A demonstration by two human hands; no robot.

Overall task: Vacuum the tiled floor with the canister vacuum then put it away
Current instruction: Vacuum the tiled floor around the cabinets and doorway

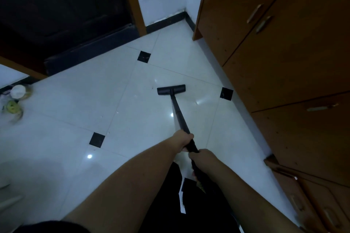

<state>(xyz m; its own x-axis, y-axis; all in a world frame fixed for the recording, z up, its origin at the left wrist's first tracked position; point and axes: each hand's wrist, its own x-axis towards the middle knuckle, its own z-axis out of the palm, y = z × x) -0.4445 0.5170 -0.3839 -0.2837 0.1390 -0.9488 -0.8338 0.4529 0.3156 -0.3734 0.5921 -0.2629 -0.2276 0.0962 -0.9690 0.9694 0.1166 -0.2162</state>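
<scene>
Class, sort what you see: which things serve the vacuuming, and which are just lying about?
Job: vacuum wand, floor head, left hand, right hand, tiled floor.
Lying about: jars by the wall, wooden cabinets, dark door.

One vacuum wand [179, 114] with one floor head [171, 89]; two hands, left hand [184, 139] and right hand [201, 157]; three black diamond floor tiles [144, 56]; several brass cabinet handles [254, 13] right; a few containers [18, 91] far left.

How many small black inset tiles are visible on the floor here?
3: one black tile near the dark doorway, one beside the wooden cabinets right of the vacuum head, one left of the hands. Others may be hidden under the person.
</scene>
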